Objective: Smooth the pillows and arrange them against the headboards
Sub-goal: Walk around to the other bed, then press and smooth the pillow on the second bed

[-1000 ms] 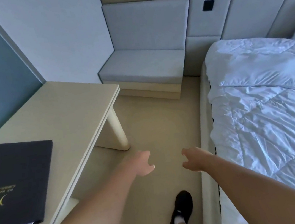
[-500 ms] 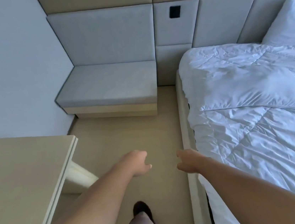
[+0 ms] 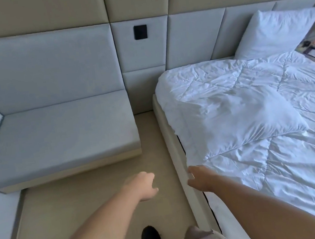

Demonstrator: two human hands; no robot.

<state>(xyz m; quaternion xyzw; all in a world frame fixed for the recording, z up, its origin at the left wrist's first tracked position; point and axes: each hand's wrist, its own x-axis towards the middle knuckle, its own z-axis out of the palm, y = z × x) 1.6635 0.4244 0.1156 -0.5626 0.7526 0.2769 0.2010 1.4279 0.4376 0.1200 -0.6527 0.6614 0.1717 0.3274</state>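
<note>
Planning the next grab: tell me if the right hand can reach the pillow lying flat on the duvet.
Probably yes: the right hand holds nothing by the bed edge, with only bare duvet between it and the flat pillow.

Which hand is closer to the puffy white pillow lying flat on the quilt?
The right. The right hand is at the pale bed frame, just short of the flat white pillow; the left hand is farther off, over the beige floor.

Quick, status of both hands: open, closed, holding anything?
Left hand: open, holding nothing.
Right hand: open, holding nothing.
</note>
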